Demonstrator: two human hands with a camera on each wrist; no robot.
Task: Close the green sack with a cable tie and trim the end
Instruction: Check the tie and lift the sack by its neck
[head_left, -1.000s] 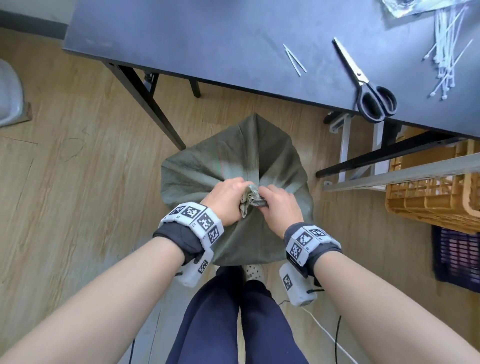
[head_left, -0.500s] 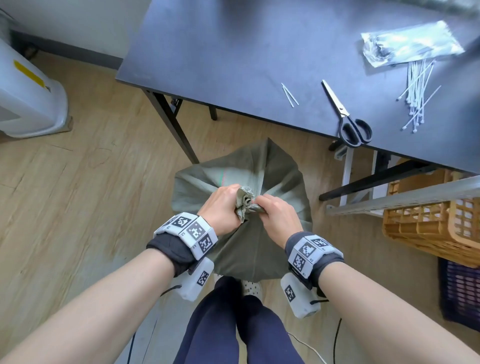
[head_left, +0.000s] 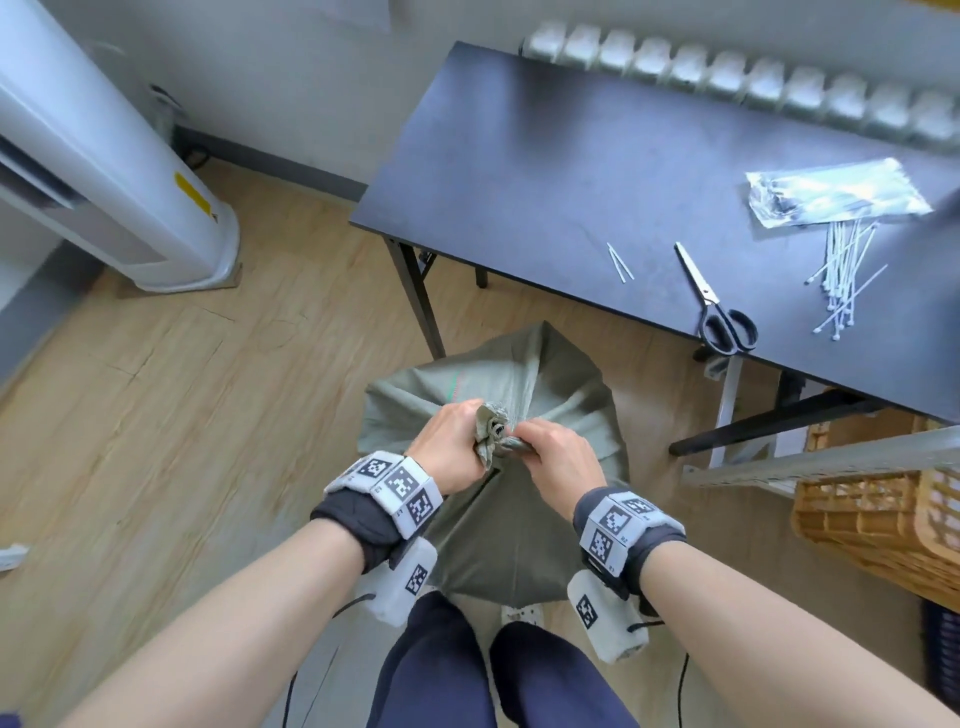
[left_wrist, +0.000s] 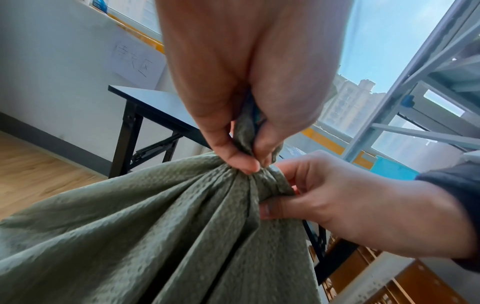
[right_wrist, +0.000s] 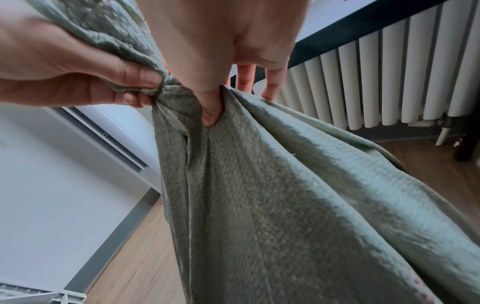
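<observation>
The green sack (head_left: 498, 525) stands on the floor in front of my legs, its mouth gathered into a twisted neck (head_left: 493, 434). My left hand (head_left: 457, 441) grips the bunched top of that neck, thumb and fingers pinching the fabric (left_wrist: 253, 162). My right hand (head_left: 550, 452) wraps the neck just below, thumb pressed into the cloth (right_wrist: 210, 115). No tie is visible on the neck. White cable ties (head_left: 844, 280) and scissors (head_left: 719, 317) lie on the black table (head_left: 545, 171), out of both hands.
Two cut tie ends (head_left: 620, 262) and a plastic bag (head_left: 836, 193) are on the table too. A wicker basket (head_left: 883, 525) under a metal rail (head_left: 831, 462) sits right. A white standing unit (head_left: 104, 171) is far left, a radiator (head_left: 753, 83) behind the table.
The head view has tilted up, so more of the table and the wall shows. Both hands stay on the sack's neck, with only small shifts of the fingers.
</observation>
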